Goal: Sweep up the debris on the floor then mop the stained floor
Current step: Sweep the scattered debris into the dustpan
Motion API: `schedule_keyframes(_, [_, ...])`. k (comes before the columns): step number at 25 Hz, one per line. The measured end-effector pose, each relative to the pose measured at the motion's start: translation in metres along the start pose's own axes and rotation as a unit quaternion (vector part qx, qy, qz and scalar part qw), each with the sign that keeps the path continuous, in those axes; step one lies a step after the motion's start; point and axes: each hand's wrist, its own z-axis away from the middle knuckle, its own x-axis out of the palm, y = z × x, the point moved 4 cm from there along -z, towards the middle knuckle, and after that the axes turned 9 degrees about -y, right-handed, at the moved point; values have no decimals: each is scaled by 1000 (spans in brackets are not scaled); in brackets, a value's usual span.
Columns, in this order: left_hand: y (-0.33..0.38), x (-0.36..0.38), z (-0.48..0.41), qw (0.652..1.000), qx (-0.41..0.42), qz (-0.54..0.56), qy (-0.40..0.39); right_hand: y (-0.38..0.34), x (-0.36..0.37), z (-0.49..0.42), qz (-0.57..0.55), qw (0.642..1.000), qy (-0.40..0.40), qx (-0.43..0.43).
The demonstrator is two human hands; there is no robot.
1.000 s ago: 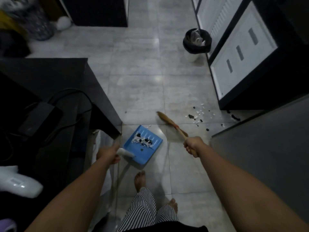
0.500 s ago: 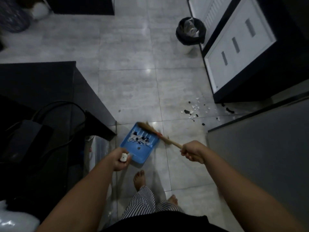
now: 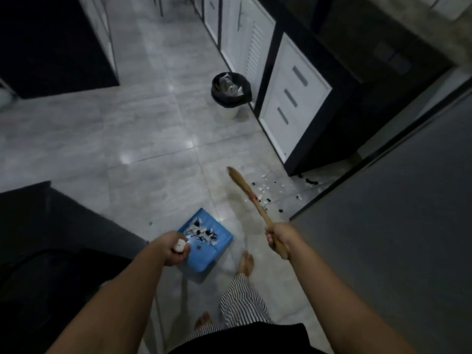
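Debris [image 3: 274, 189] lies scattered at one o'clock beside the cabinet [image 3: 293, 103]. Right grip [image 3: 278, 238] clenches the broom [image 3: 246, 187], angled toward it for sweeping. Left grip [image 3: 176, 251] clasps the dustpan [image 3: 214, 254] handle, keeping gathered scraps [image 3: 201, 231] level.

Blue dustpan [image 3: 212, 254] loaded with black-and-white scraps [image 3: 201, 232]; straw hand broom [image 3: 242, 183] angled over scattered debris [image 3: 263, 188] on grey tiled floor [image 3: 143, 129].

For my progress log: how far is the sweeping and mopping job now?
Done: a pile of swept debris lies in the blue dustpan. In hand: the left hand grips the dustpan handle, the right hand grips the broom. Left: scattered bits on the floor near the cabinet; mopping not started, no mop visible.
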Motion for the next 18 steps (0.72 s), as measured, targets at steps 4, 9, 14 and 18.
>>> schedule_keyframes(4, [57, 52, -25, 1000, -1, -30, -4, -58, -32, -46, -110, 990, 84, -23])
schedule_keyframes(9, [126, 123, -32, 997, -26, -63, -31, -128, -87, -90, -73, 981, 180, 4])
schedule_keyframes(14, [181, 201, -42, 994, -38, -83, -61, -170, -112, -124, -33, 971, 235, -33])
schedule_keyframes(18, [214, 241, -54, 990, -39, -112, -70, -187, -133, -137, -89, 956, 277, -28])
